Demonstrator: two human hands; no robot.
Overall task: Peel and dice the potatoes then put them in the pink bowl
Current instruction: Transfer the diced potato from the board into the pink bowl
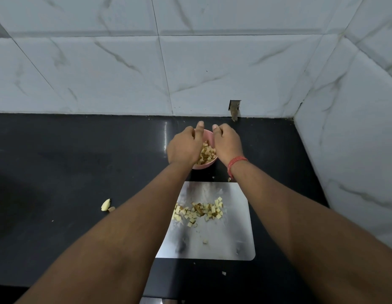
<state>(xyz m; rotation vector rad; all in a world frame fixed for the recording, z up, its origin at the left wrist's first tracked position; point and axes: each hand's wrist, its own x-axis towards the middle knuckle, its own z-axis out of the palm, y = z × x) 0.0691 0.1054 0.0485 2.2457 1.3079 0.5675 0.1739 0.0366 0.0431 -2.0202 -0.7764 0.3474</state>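
You are holding both hands, left (183,147) and right (227,143), over the pink bowl (204,165) of diced potato (206,154), fingers curled; what they are grasping cannot be told.

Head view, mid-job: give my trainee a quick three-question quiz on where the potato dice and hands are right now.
1. True or false: every potato cube is already in the pink bowl.
2. Multiple choice: the metal cutting board lies (A) nearer the person than the bowl, (B) against the wall, (C) inside the bowl.
3. Short answer: where are the left hand and right hand?

Key
1. False: a pile of diced potato remains on the board.
2. A.
3. Both over the bowl, above the cubes in it; whether they hold any cubes cannot be seen.
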